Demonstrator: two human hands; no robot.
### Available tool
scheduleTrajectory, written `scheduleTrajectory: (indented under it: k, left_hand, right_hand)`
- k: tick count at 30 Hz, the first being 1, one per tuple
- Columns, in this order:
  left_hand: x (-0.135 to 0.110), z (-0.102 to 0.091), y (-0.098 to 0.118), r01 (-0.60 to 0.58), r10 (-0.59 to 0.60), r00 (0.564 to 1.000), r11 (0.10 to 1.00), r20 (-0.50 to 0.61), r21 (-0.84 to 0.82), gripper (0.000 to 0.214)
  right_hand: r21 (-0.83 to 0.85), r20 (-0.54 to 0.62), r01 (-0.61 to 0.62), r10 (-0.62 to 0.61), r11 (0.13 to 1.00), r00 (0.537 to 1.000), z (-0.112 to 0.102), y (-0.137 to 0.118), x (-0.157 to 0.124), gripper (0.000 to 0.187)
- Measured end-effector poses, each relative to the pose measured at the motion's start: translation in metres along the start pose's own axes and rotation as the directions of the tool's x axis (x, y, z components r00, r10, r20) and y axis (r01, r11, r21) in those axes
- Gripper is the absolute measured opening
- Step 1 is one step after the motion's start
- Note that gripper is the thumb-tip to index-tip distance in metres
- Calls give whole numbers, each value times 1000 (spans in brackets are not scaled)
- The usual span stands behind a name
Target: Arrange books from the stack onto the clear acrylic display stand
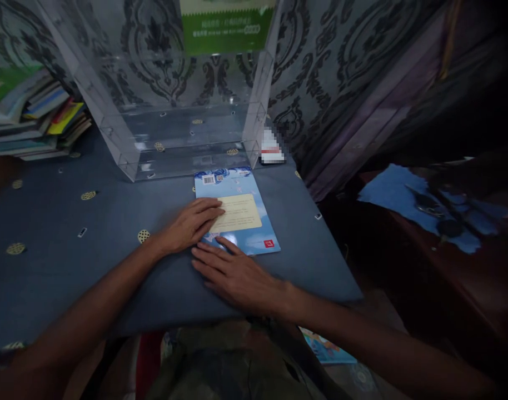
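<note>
A thin blue book (241, 191) with a cream panel on its cover lies flat on the blue tablecloth (70, 255). My left hand (191, 225) rests on the book's left edge, fingers stretched over the cover. My right hand (233, 272) lies flat on the cloth just below the book, fingertips touching its near corner. Both hands are open and hold nothing.
A clear acrylic stand (174, 133) sits right behind the book. A stack of books (33, 119) is at the far left. Patterned curtain (329, 66) hangs behind. The table edge falls off at right toward a dark wooden surface with a blue cloth (412, 203). Another book (327, 347) lies below.
</note>
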State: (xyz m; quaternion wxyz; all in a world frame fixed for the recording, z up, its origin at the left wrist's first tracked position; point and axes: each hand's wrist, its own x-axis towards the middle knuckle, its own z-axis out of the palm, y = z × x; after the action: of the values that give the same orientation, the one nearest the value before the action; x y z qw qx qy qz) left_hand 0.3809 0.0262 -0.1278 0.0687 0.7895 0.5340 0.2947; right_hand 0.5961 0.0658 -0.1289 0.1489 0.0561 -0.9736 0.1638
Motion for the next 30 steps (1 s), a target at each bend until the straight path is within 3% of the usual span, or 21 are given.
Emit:
scheduleTrajectory:
  k: [6,14,22,26,30]
  left_hand:
    - [-1,0,0,-21,21,1000,1000,-2,5,30]
    - [0,-1,4,-2,2,1000,1000,-1,29,31]
    - [2,0,5,-15,16,1000,998,-9,62,31]
    - [2,-5,5,-32,24,998,991,63,129,34]
    - [2,-17,10,-56,-22,971,946,236,320,39]
  right_hand:
    - [-10,133,-14,15,1000,991,-1,-3,1,48]
    - [9,121,-26,25,1000,992,-8,-2,-6,47]
    - [-39,42,-175,176,984,983,-17,11,-32,48]
    - [-83,-19,-209,208,974,978,-26,20,-45,55]
    - [-137,-22,-231,230,963,973,-35,30,-55,59]
